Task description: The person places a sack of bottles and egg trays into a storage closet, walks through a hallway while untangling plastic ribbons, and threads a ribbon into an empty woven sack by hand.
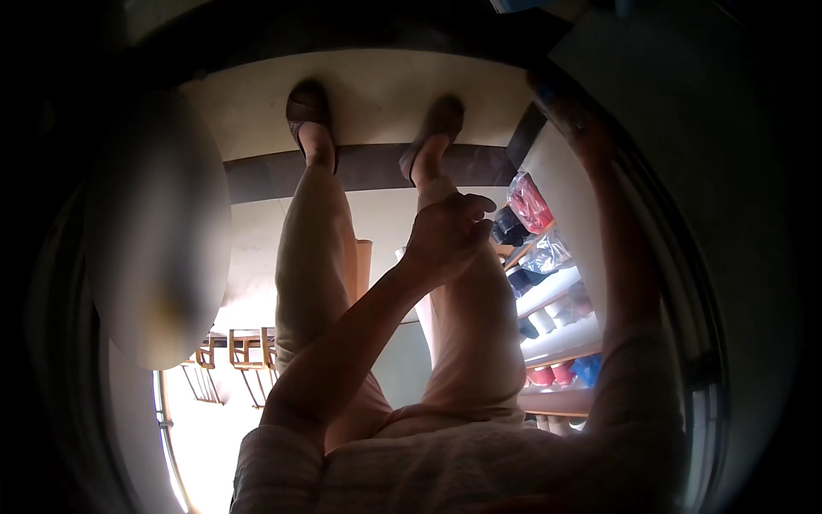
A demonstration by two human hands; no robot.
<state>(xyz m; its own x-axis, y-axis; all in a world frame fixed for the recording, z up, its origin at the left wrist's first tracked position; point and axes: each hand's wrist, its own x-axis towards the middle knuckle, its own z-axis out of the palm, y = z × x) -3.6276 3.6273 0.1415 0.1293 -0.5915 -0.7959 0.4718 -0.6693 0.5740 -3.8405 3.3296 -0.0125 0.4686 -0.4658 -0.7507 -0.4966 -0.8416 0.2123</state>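
The right trouser leg [479, 343], beige, runs up the middle of the head view, from the striped shirt [411, 467] at the bottom to an ankle and a dark brown slip-on shoe [435, 128]; the left hand [449, 231] is over the lower part of this leg, its forearm crossing to it from the left; the fingers are half curled, with a narrow gap between finger and thumb and nothing visible held in it; whether the hand touches the cloth, I cannot tell. The right hand [575, 116] is up and to the right of the same trouser leg, next to a dark curved edging [676, 248]; it is too dim to show whether it grips that edging or merely lies near it, so I cannot tell its grip.

Just right of the trouser leg is a shelf rack [556, 347] with a red item in clear plastic [531, 206], a black item [509, 229] next to it, and a blue item [586, 369] further down; left of the trouser leg are the left trouser leg [310, 265] and its matching left shoe [308, 103]; farther left are wooden chairs [249, 338] and a large, blurred pale oval [163, 231].
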